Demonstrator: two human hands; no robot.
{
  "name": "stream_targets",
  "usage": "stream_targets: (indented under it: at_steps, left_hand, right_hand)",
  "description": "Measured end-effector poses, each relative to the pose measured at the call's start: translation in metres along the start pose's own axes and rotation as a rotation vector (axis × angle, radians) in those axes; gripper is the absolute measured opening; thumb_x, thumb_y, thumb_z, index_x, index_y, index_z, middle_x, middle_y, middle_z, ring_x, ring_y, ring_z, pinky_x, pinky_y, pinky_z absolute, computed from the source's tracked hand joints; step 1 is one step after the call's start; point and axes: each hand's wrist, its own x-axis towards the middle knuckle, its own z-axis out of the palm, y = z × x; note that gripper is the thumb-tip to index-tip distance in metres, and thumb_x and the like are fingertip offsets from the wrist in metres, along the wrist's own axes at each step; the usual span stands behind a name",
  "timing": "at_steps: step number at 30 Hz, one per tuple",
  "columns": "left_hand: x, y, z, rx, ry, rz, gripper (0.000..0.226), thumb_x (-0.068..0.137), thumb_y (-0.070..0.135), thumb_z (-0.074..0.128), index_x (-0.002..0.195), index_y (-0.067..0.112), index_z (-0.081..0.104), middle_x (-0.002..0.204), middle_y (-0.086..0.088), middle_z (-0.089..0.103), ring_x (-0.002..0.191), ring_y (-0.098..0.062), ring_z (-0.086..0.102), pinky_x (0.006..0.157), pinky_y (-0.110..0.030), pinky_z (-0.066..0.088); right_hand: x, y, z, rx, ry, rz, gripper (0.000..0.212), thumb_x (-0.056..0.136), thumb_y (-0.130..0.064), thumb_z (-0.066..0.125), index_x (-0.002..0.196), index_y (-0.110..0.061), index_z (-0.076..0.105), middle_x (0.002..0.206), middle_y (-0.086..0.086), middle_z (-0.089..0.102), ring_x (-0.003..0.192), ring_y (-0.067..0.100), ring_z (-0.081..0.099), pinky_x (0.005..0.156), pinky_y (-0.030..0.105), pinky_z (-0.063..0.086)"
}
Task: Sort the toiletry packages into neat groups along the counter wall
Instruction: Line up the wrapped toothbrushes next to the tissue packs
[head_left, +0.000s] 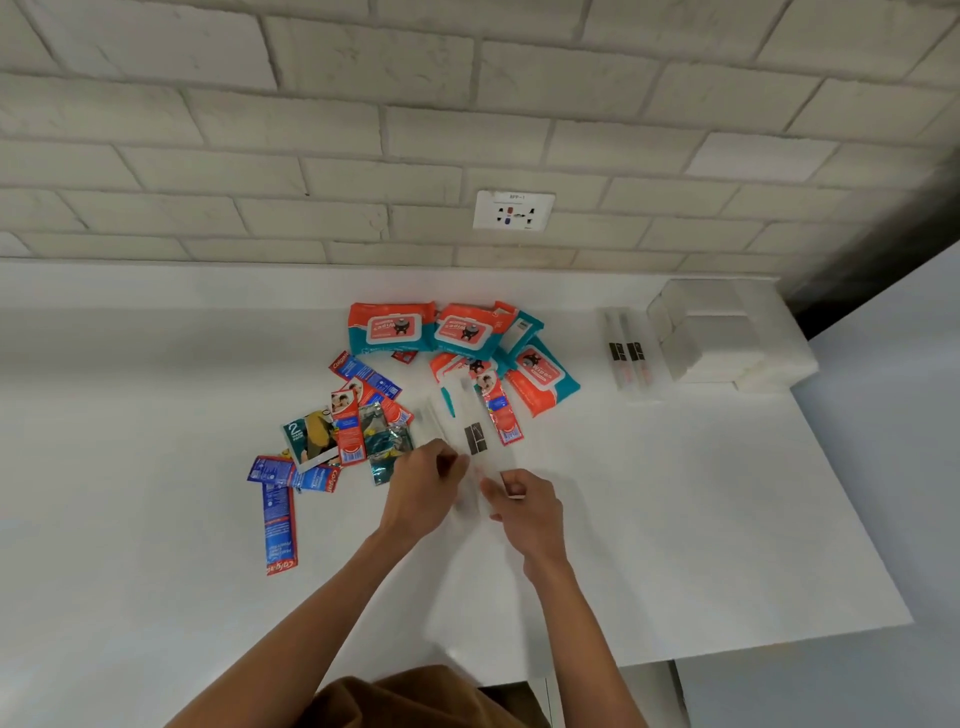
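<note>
The long clear plastic packet with a black label (475, 441) lies mid-worktop (675, 493) at the front of the mixed heap. Its near end is pinched between the fingers of the left hand (423, 491) and the right hand (527, 506). Lift it clear of the red-and-blue toothpaste sachet (501, 410) just beside it. Keep it flat and lay it parallel to the two matching clear packets (628, 356) near the back right corner, labels aligned.

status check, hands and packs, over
Left hand and right hand both grip clear black-labelled packs. Two matching packs lie by white boxes. Orange-teal wipes pouches crowd behind.
</note>
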Motion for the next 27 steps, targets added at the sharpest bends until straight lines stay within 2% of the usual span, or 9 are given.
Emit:
stream_targets:
  at_steps: [3, 5, 8, 11, 16, 19, 22, 25, 27]
  left_hand:
    - [0.008, 0.015, 0.007, -0.097, -0.050, -0.084, 0.023, 0.099, 0.042, 0.065, 0.099, 0.019, 0.069, 0.086, 0.006, 0.072, 0.076, -0.013, 0.069, 0.073, -0.030, 0.059]
    - [0.016, 0.024, 0.012, -0.262, -0.108, -0.170, 0.026, 0.097, 0.044, 0.068, 0.102, 0.019, 0.070, 0.089, 0.004, 0.074, 0.077, -0.016, 0.073, 0.075, -0.032, 0.062]
    - [0.027, 0.040, 0.027, -0.505, -0.198, -0.232, 0.024, 0.094, 0.038, 0.074, 0.097, 0.015, 0.075, 0.087, -0.002, 0.077, 0.082, -0.023, 0.075, 0.085, -0.042, 0.064]
    - [0.039, 0.054, 0.046, -0.547, -0.226, -0.259, 0.020, 0.093, 0.031, 0.076, 0.087, 0.012, 0.077, 0.089, -0.011, 0.076, 0.090, -0.030, 0.075, 0.090, -0.044, 0.063]
    - [0.062, 0.084, 0.086, -0.454, -0.232, -0.235, 0.019, 0.094, 0.032, 0.075, 0.081, 0.019, 0.077, 0.085, -0.006, 0.076, 0.085, -0.027, 0.075, 0.087, -0.046, 0.063]
    - [0.075, 0.115, 0.107, -0.316, -0.195, -0.165, 0.017, 0.097, 0.033, 0.071, 0.087, 0.020, 0.075, 0.082, 0.000, 0.074, 0.078, -0.016, 0.071, 0.078, -0.036, 0.062]
    - [0.087, 0.141, 0.128, -0.255, -0.179, -0.109, 0.010, 0.098, 0.026, 0.070, 0.107, 0.021, 0.069, 0.092, 0.007, 0.073, 0.085, -0.007, 0.070, 0.078, -0.021, 0.057]
    - [0.100, 0.157, 0.146, -0.124, -0.120, -0.016, 0.020, 0.099, 0.019, 0.068, 0.119, 0.019, 0.066, 0.101, 0.006, 0.070, 0.095, -0.011, 0.069, 0.085, -0.021, 0.053]
    - [0.108, 0.164, 0.153, -0.041, -0.089, 0.036, 0.022, 0.100, 0.017, 0.066, 0.122, 0.020, 0.065, 0.104, 0.006, 0.069, 0.097, -0.011, 0.068, 0.084, -0.021, 0.053]
  right_hand:
    - [0.006, -0.002, -0.010, 0.053, 0.015, -0.003, 0.016, 0.092, -0.038, 0.082, 0.088, -0.024, 0.077, 0.082, -0.007, 0.076, 0.076, 0.011, 0.073, 0.081, 0.042, 0.066]
    - [0.011, -0.003, -0.016, 0.065, 0.010, -0.016, 0.018, 0.094, -0.039, 0.080, 0.084, -0.024, 0.076, 0.079, -0.008, 0.075, 0.078, 0.014, 0.073, 0.081, 0.042, 0.066]
    - [0.019, -0.004, -0.031, 0.093, 0.004, -0.036, 0.016, 0.096, -0.038, 0.078, 0.087, -0.025, 0.076, 0.082, -0.010, 0.076, 0.082, 0.016, 0.074, 0.082, 0.041, 0.067]
    - [0.030, 0.000, -0.050, 0.109, 0.010, -0.043, 0.012, 0.097, -0.037, 0.077, 0.093, -0.026, 0.078, 0.087, -0.012, 0.078, 0.083, 0.013, 0.076, 0.082, 0.038, 0.067]
    - [0.057, 0.007, -0.096, 0.113, 0.032, -0.054, 0.004, 0.096, -0.024, 0.079, 0.092, -0.024, 0.081, 0.083, -0.009, 0.079, 0.078, 0.013, 0.077, 0.084, 0.038, 0.066]
    - [0.082, 0.007, -0.124, 0.069, 0.075, -0.063, 0.003, 0.094, -0.023, 0.080, 0.091, -0.024, 0.081, 0.082, -0.011, 0.080, 0.075, 0.010, 0.078, 0.084, 0.036, 0.065]
    - [0.113, 0.006, -0.150, 0.009, 0.136, -0.083, 0.004, 0.092, -0.028, 0.082, 0.090, -0.025, 0.081, 0.079, -0.013, 0.079, 0.073, 0.008, 0.077, 0.080, 0.033, 0.063]
    - [0.143, 0.003, -0.170, -0.053, 0.201, -0.110, 0.008, 0.092, -0.028, 0.082, 0.092, -0.020, 0.082, 0.078, -0.011, 0.078, 0.072, 0.006, 0.075, 0.070, 0.018, 0.054]
    - [0.161, 0.001, -0.179, -0.079, 0.225, -0.116, 0.007, 0.093, -0.023, 0.082, 0.096, -0.017, 0.083, 0.079, -0.009, 0.079, 0.071, 0.004, 0.075, 0.064, 0.007, 0.049]
